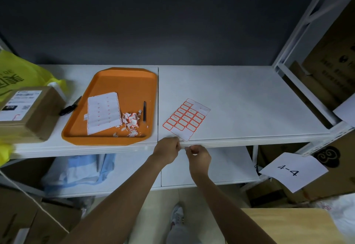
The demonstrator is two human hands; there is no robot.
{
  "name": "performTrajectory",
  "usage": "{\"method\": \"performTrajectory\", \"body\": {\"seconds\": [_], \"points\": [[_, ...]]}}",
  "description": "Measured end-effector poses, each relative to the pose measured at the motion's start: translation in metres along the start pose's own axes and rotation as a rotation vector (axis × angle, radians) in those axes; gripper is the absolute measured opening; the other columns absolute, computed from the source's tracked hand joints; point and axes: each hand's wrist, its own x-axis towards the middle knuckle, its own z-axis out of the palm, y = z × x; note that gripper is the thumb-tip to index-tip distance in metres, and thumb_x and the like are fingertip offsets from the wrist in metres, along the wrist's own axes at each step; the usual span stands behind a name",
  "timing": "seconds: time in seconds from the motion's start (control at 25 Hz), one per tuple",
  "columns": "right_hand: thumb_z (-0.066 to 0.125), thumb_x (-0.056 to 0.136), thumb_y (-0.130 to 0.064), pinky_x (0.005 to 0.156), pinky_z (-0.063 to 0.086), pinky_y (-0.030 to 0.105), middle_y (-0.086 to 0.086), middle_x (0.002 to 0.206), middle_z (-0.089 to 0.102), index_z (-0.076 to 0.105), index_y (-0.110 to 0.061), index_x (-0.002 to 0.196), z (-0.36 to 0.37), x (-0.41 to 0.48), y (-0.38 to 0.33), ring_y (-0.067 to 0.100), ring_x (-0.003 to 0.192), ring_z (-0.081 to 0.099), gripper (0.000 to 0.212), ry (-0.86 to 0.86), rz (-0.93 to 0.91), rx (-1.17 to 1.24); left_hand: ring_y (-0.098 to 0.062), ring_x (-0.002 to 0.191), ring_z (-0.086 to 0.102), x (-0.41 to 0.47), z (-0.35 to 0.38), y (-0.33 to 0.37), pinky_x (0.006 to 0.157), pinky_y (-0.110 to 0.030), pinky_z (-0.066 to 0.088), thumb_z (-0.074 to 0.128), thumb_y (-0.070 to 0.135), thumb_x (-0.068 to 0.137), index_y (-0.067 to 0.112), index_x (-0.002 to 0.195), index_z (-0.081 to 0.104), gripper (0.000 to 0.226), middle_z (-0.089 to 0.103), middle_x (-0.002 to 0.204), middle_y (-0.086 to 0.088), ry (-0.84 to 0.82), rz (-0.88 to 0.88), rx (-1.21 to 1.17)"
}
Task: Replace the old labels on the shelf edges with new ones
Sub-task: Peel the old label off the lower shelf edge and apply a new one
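A sheet of red-bordered labels [186,119] lies on the white shelf [249,99], close to its front edge [240,142]. Both hands are at that edge just below the sheet. My left hand [167,152] has its fingers curled against the edge. Beside it, my right hand [197,157] pinches something small and white at its fingertips, level with the edge. What it is, a label or a scrap, I cannot make out. An orange tray [132,82] on the left holds an emptied label sheet [103,113], torn label scraps [130,121] and a dark pen [144,111].
A cardboard parcel [28,114] and yellow bag [19,70] crowd the shelf's left end, with small black scissors [69,106] beside the tray. Cardboard boxes [330,66] fill the right rack, where a paper reads "4-4" [290,170]. Blue fabric [80,170] lies on the lower shelf.
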Motion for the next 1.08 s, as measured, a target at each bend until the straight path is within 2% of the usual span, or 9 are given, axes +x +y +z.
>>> {"method": "performTrajectory", "body": {"seconds": [0.16,0.24,0.32,0.4,0.52,0.64,0.8,1.08], "points": [[0.068,0.087,-0.008,0.081,0.058,0.032,0.005,0.080,0.067,0.065,-0.015,0.079,0.002,0.004,0.001,0.023,0.075,0.064,0.011,0.001,0.024,0.020,-0.023,0.095,0.062,0.000,-0.001,0.001,0.094,-0.028,0.050,0.052,0.022,0.098,0.012,0.106,0.059,0.014,0.065,0.111,-0.006,-0.004,0.009,0.007],[0.067,0.088,-0.008,0.081,0.057,0.029,0.004,0.082,0.067,0.065,-0.016,0.080,0.001,0.005,0.001,0.022,0.076,0.064,0.010,0.006,0.020,0.018,-0.023,0.097,0.062,0.001,-0.001,0.000,0.095,-0.027,0.049,0.052,0.021,0.097,0.012,0.106,0.058,0.014,0.064,0.112,-0.006,0.000,0.010,0.008],[0.067,0.088,-0.009,0.078,0.051,0.020,0.004,0.082,0.066,0.064,-0.015,0.080,0.000,0.004,0.001,0.021,0.077,0.063,0.010,0.007,0.001,-0.009,-0.023,0.098,0.061,0.001,0.000,0.000,0.096,-0.027,0.048,0.053,0.021,0.097,0.013,0.107,0.058,0.014,0.064,0.113,-0.006,-0.003,0.006,0.003],[0.067,0.088,-0.010,0.079,0.049,0.019,0.004,0.084,0.066,0.065,-0.014,0.081,0.000,0.002,0.000,0.021,0.079,0.062,0.008,0.017,0.000,-0.003,-0.023,0.097,0.061,0.000,0.000,0.001,0.094,-0.027,0.048,0.053,0.021,0.097,0.013,0.106,0.058,0.014,0.064,0.112,-0.005,-0.006,0.002,0.008],[0.068,0.087,-0.010,0.086,0.055,0.029,0.005,0.085,0.068,0.068,-0.010,0.086,0.005,0.001,-0.001,0.022,0.080,0.065,0.002,0.044,0.071,0.046,-0.022,0.094,0.061,0.000,0.001,0.000,0.092,-0.027,0.049,0.052,0.021,0.097,0.013,0.105,0.059,0.013,0.065,0.109,-0.006,-0.005,-0.006,0.002],[0.066,0.088,-0.010,0.086,0.058,0.039,0.006,0.085,0.069,0.070,-0.009,0.086,0.011,0.001,0.000,0.024,0.079,0.066,0.004,0.072,0.125,0.084,-0.022,0.094,0.061,0.000,0.000,0.001,0.091,-0.026,0.048,0.052,0.021,0.097,0.013,0.103,0.059,0.012,0.065,0.108,-0.006,-0.007,-0.005,0.007],[0.065,0.087,-0.007,0.083,0.058,0.037,0.008,0.081,0.069,0.069,-0.010,0.081,0.011,0.001,-0.002,0.026,0.077,0.066,0.008,0.076,0.118,0.094,-0.022,0.095,0.060,0.000,0.000,0.000,0.092,-0.025,0.047,0.053,0.021,0.097,0.014,0.103,0.059,0.012,0.065,0.109,-0.006,0.001,-0.007,0.007],[0.068,0.086,-0.009,0.086,0.057,0.032,0.005,0.085,0.069,0.068,-0.011,0.085,-0.001,0.000,0.004,0.022,0.078,0.065,0.002,0.022,0.035,0.098,-0.022,0.097,0.061,0.000,0.000,0.000,0.094,-0.026,0.049,0.053,0.022,0.097,0.013,0.106,0.058,0.014,0.064,0.113,-0.005,-0.001,0.010,0.009]]}}
